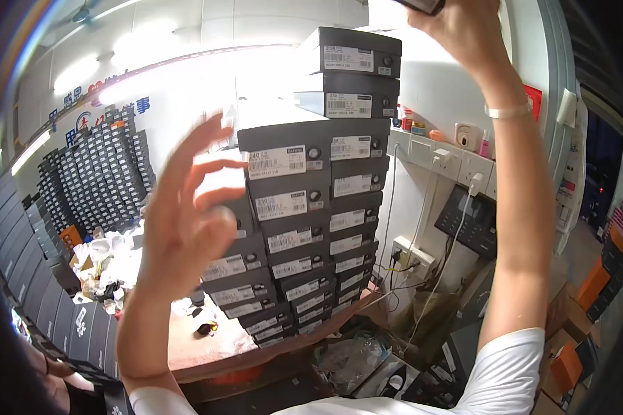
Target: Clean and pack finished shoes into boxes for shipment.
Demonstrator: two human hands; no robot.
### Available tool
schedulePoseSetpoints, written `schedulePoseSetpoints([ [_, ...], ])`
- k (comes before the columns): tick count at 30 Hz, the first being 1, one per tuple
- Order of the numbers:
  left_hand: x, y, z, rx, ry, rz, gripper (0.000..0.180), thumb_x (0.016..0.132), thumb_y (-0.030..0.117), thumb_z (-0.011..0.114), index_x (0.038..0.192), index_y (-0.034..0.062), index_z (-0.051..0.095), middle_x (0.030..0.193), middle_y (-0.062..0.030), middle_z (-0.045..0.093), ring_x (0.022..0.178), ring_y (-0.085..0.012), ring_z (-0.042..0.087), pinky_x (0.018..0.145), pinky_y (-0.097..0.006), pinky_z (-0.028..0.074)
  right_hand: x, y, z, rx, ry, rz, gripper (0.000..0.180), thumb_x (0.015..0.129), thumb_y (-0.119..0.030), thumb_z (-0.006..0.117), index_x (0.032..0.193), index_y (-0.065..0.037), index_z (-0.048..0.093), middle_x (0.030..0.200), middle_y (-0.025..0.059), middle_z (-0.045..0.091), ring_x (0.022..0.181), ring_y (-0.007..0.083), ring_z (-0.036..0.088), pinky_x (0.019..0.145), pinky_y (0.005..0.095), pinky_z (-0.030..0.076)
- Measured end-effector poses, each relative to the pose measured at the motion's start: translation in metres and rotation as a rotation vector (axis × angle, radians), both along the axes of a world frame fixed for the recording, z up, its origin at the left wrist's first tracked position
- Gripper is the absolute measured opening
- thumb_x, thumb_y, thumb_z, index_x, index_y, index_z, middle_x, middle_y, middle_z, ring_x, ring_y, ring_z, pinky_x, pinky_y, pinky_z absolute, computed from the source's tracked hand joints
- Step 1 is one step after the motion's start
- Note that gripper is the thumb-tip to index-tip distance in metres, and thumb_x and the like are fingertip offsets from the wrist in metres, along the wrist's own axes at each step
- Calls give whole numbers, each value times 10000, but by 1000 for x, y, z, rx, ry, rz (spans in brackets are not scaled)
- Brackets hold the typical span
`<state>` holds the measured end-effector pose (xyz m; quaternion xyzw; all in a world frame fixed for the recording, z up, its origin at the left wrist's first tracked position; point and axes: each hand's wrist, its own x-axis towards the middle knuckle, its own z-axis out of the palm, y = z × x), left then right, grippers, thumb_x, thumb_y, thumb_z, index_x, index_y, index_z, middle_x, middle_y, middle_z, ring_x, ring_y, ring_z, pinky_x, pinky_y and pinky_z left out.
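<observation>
- On a brown tabletop [204, 351], the shoebox stack [279, 185] stands in three columns of dark-grey boxes, the right-hand column rising two boxes above the middle one.
- The stack's box ends carry rectangular white labels printed with a barcode, numbers and small text.
- Just left of the stack, the left hand [187, 221] is empty, fingers spread and loosely curved; whether a fingertip touches the nearest box, I cannot tell.
- Above and right of the stack, the right hand [460, 31] grips one dark, straight-edged object [426, 5], mostly out of view; one pale band [507, 111] circles that wrist.
- Right of the stack, two white plugs [475, 182] sit above one black keypad device [467, 221].
- Left of and beyond the stack, large red and blue characters [143, 105] mark a white wall, over many piled boxes [97, 180].
</observation>
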<state>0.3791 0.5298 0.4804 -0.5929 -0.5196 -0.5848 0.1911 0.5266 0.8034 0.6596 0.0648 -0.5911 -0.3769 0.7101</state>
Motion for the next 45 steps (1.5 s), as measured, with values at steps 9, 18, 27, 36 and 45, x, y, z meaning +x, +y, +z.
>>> schedulePoseSetpoints([
  [9, -61, -67, -52, -229, -131, 96, 774, 860, 449, 664, 1441, 38, 361, 1462, -126, 351, 1146, -209, 535, 883, -361, 490, -80, 104, 72, -396, -642, -17, 1115, 600, -206, 839, 1475, 18, 185, 1370, 257, 382, 1296, 384, 371, 1108, 378, 306],
  [18, -65, -63, -65, -377, -262, 89, 577, 842, 115, 689, 1370, 52, 464, 1376, -117, 401, 1078, -191, 563, 857, -300, 527, -143, 89, 57, -843, -468, -628, 509, 883, -223, 589, 1381, -180, 491, 1287, 111, 582, 1184, 337, 561, 1021, 686, 268],
  [27, 15, -86, -146, -728, -301, -18, 505, 811, 47, 720, 1278, -1, 532, 1209, -122, 573, 1041, -192, 622, 882, -316, 515, -58, -69, -232, -136, -1509, 117, 392, 760, -295, 710, 1028, -45, 572, 941, 157, 615, 871, 340, 645, 745, 448, 534],
  [36, 144, -18, -310, -544, -1054, -305, 298, 912, 85, 630, 1178, -16, 541, 1154, -103, 602, 998, -161, 590, 870, -318, 490, 60, -122, -357, -283, -1771, 261, 560, 744, -249, 704, 1243, -44, 552, 956, 126, 626, 984, 268, 625, 817, 442, 460],
  [45, 183, -49, -352, -1247, -523, -193, 513, 887, 5, 634, 1364, 3, 443, 1268, -166, 539, 1076, -250, 544, 923, -353, 461, 109, -127, -384, -192, -1791, 242, 320, 753, -348, 708, 926, -79, 711, 870, 81, 683, 807, 251, 668, 626, 387, 505],
])
